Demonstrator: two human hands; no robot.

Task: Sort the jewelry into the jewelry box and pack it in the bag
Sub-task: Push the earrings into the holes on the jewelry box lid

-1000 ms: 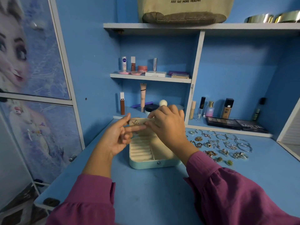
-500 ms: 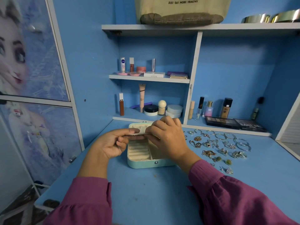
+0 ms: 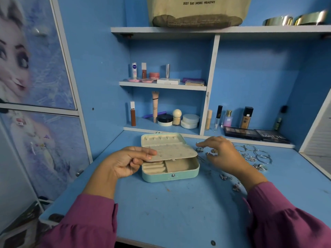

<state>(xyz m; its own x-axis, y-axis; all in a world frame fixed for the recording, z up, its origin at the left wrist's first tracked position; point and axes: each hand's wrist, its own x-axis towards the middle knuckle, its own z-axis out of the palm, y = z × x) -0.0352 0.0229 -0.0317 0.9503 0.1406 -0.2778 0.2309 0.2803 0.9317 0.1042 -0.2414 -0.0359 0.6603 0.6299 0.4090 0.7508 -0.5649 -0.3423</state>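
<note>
Early going, I judge: the left hand [image 3: 125, 162] pinches the earring flap [image 3: 172, 152] of the open jewelry box [image 3: 170, 174] at centre, the right hand [image 3: 221, 153] hovers empty, fingers spread, above the unsorted jewelry [image 3: 254, 154] at three o'clock, and the bag [image 3: 197, 11] waits at twelve o'clock.

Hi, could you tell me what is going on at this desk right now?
A person is sorting jewelry into a mint jewelry box that lies open on the blue desk. The left hand holds up the box's padded earring flap, while the right hand hovers open over the loose rings and bangles beside it. The bag sits on the top shelf.
</note>
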